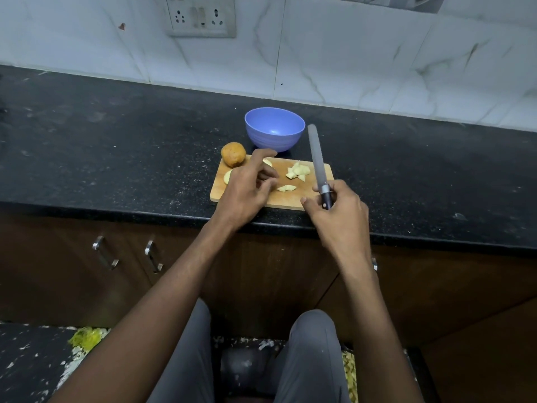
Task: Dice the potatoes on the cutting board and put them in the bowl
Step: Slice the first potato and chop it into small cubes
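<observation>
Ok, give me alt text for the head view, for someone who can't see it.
A person's right hand holds a long grey-bladed knife over a wooden cutting board strewn with pale cut potato pieces, while the left hand hovers above the board's left half. A whole brown potato sits at its far left corner; a blue plastic bowl behind looks empty.

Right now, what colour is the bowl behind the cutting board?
Blue-violet bowl; head view.
</observation>
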`<state>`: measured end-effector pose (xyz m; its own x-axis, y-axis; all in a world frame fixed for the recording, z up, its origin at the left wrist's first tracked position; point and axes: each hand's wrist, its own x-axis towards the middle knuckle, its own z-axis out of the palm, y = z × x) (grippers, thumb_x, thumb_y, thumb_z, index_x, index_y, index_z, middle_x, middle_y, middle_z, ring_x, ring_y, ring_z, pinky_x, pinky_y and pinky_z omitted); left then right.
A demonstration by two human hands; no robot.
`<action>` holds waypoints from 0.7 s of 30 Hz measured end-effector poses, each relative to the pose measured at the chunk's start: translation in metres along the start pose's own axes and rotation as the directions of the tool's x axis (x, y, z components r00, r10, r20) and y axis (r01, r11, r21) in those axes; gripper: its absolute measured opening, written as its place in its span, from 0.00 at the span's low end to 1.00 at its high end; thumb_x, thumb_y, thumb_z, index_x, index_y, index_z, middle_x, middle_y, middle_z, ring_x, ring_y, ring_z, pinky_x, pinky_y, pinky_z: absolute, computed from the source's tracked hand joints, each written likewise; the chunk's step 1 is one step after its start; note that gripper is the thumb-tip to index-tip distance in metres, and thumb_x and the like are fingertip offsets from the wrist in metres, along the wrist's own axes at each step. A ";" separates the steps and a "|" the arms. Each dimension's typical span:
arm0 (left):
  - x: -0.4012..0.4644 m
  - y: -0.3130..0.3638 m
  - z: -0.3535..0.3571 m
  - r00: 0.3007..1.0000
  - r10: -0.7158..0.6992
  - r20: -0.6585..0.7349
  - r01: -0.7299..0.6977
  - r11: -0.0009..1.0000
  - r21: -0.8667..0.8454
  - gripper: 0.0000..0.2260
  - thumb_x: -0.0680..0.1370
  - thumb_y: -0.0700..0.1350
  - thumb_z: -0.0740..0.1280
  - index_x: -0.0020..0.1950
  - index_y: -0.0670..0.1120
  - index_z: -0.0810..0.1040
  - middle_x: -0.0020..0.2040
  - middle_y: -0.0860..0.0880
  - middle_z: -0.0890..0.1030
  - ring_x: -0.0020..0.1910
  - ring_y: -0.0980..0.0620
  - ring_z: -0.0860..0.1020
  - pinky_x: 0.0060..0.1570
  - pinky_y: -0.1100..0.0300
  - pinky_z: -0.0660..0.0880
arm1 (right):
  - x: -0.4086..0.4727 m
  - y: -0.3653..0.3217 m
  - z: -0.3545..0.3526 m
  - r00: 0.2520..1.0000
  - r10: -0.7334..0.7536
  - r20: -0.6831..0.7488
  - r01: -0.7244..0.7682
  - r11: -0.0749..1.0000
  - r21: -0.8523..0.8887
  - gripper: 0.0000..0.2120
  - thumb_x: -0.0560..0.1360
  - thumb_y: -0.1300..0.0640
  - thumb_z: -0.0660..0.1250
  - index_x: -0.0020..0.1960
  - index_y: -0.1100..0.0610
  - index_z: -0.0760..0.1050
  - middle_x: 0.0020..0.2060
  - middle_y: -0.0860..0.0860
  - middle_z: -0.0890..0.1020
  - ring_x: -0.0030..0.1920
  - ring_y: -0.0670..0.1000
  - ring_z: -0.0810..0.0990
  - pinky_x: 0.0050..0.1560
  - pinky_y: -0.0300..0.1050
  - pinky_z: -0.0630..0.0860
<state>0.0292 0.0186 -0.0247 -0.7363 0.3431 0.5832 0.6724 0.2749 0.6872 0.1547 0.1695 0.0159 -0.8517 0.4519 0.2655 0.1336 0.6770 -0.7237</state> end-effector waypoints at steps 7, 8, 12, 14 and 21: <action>-0.002 -0.007 -0.001 0.988 0.034 -0.148 -0.011 0.988 0.153 0.09 0.78 0.38 0.72 0.57 0.42 0.80 0.48 0.50 0.83 0.46 0.55 0.80 0.48 0.56 0.79 | 0.034 -0.009 0.045 0.999 -0.013 -0.030 0.010 0.994 -0.113 0.19 0.72 0.46 0.79 0.57 0.53 0.78 0.50 0.52 0.83 0.52 0.57 0.82 0.47 0.49 0.76; -0.001 -0.009 0.000 0.991 0.027 -0.134 -0.004 0.985 0.174 0.09 0.78 0.39 0.72 0.57 0.43 0.80 0.48 0.50 0.82 0.46 0.53 0.80 0.48 0.53 0.79 | 0.035 -0.011 0.050 0.999 -0.022 -0.038 0.017 0.989 -0.146 0.19 0.73 0.46 0.79 0.58 0.53 0.77 0.52 0.52 0.83 0.53 0.57 0.82 0.46 0.49 0.74; -0.001 -0.017 0.005 0.995 -0.003 -0.100 0.033 0.953 0.301 0.10 0.76 0.44 0.74 0.57 0.45 0.80 0.51 0.50 0.81 0.52 0.50 0.76 0.54 0.46 0.75 | 0.038 -0.011 0.058 0.995 -0.063 -0.078 0.043 0.971 -0.235 0.16 0.77 0.50 0.76 0.59 0.54 0.76 0.52 0.53 0.83 0.54 0.57 0.82 0.45 0.48 0.72; -0.001 -0.016 0.006 0.995 -0.012 -0.103 0.046 0.940 0.337 0.11 0.76 0.45 0.74 0.56 0.46 0.80 0.52 0.50 0.80 0.54 0.50 0.75 0.56 0.48 0.71 | 0.042 -0.009 0.058 0.993 -0.081 -0.089 0.055 0.964 -0.261 0.12 0.79 0.53 0.72 0.60 0.54 0.76 0.51 0.54 0.83 0.52 0.58 0.83 0.44 0.48 0.70; -0.001 -0.020 0.005 0.999 -0.023 -0.035 0.031 0.962 0.272 0.11 0.75 0.44 0.74 0.56 0.46 0.80 0.51 0.53 0.77 0.49 0.51 0.76 0.52 0.43 0.77 | 0.052 -0.008 0.049 0.987 -0.117 -0.112 0.079 0.952 -0.295 0.11 0.80 0.56 0.70 0.61 0.55 0.75 0.51 0.53 0.83 0.52 0.58 0.83 0.46 0.51 0.74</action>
<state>0.0170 0.0172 -0.0410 -0.7536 0.3054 0.5821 0.6442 0.5192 0.5617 0.0848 0.1595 0.0042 -0.7995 0.4318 0.4175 0.2095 0.8519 -0.4799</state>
